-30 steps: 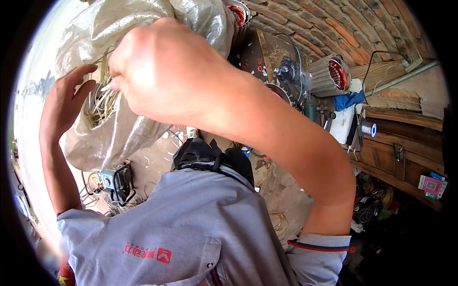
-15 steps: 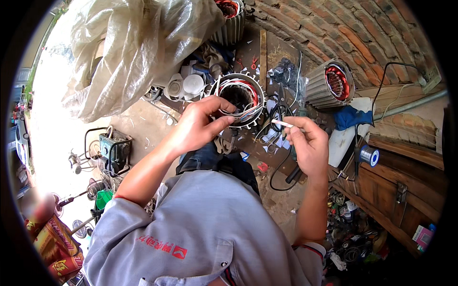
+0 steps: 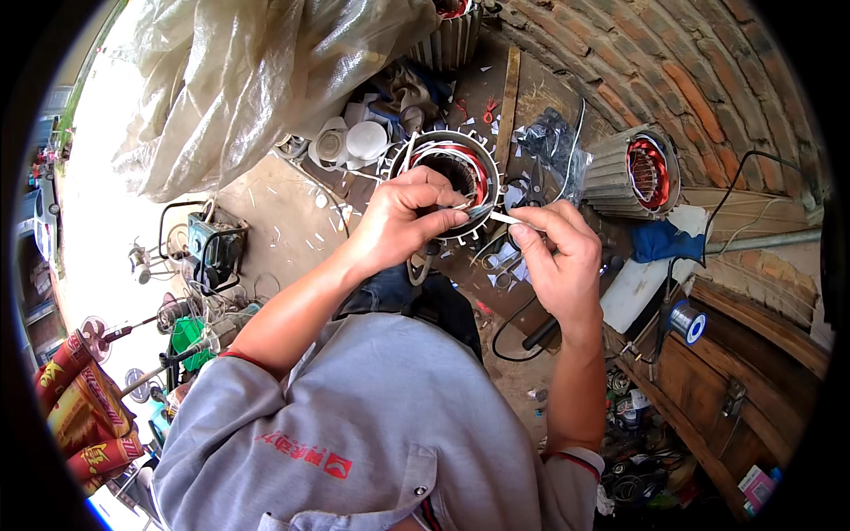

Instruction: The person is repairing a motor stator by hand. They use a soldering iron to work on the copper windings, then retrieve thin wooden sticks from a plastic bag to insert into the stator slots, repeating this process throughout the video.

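An electric motor stator [image 3: 485, 170] stands on the bench in front of me, with red and white windings round its dark bore. My left hand [image 3: 409, 217] is over its near left rim, thumb and forefinger closed on the ends of thin wires [image 3: 479, 211]. Just right of the rim, my right hand [image 3: 565, 257] pinches a short, narrow white sleeve [image 3: 506, 218]. The sleeve's free end points at the wire ends and is very close to them; whether they touch is unclear. My left fingers hide part of the windings.
A finned motor housing [image 3: 620, 173] with red windings lies at the right, by the brick wall [image 3: 673, 80]. Scissors [image 3: 535, 188] and paper scraps are behind my right hand. A solder spool [image 3: 687, 322] hangs farther right. Plastic sheeting [image 3: 266, 88] covers the far left.
My right hand has brought the white sleeve left and up to the wire ends. My left hand has shifted right and now holds the wire ends toward it. The view has shifted slightly.
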A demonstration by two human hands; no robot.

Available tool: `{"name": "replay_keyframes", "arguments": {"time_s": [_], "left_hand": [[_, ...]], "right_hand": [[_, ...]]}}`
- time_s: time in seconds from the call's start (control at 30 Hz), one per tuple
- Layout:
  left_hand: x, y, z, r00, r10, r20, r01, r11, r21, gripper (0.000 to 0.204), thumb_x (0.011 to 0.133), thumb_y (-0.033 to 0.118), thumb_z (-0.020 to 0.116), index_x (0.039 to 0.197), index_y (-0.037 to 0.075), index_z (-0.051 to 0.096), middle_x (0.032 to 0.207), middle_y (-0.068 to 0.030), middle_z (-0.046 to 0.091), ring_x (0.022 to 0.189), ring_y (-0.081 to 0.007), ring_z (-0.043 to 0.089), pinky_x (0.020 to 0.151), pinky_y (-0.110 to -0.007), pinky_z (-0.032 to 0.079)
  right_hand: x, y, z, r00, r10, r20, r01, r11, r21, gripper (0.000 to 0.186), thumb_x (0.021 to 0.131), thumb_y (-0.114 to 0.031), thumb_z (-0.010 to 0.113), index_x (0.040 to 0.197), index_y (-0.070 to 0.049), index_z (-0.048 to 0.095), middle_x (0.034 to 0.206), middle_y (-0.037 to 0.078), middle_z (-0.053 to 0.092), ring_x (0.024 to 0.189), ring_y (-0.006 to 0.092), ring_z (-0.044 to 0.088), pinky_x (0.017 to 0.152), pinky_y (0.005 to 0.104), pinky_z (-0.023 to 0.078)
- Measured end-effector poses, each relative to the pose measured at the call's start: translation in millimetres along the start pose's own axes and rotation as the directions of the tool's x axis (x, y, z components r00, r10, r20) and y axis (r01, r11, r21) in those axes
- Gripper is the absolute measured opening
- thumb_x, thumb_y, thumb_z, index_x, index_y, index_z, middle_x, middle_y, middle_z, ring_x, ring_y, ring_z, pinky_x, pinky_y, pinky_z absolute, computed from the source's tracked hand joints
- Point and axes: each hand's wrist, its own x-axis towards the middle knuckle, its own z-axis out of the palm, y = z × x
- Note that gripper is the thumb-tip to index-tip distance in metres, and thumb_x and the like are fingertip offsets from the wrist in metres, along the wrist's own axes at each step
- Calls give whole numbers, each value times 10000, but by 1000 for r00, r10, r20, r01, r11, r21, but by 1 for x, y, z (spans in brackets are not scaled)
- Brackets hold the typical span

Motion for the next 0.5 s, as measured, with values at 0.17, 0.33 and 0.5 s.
{"name": "replay_keyframes", "arguments": {"time_s": [0.17,0.33,0.5], "left_hand": [[3,1,-5,992,2,129,8,997,-74,123,871,62,782,967,1,734,937,-77,683,910,-183,649,812,-319,520],[7,1,-10,983,2,186,19,994,-108,123,898,76,759,998,9,740,947,-77,689,898,-189,655,816,-325,524],[8,-2,-11,978,25,208,2,991,-132,139,906,92,756,1014,6,738,953,-87,690,900,-200,661,814,-329,527]], "right_hand": [[23,-6,-4,984,-164,73,173,975,-140,103,836,-20,737,939,-20,737,852,103,672,766,293,600,697,380,483],[30,-8,-6,976,-157,150,187,958,-216,108,825,-17,738,933,-30,745,848,88,685,767,284,593,699,378,483],[33,-14,-7,972,-134,191,186,940,-285,121,819,-26,742,940,-38,750,861,77,689,787,275,587,719,373,479]]}}
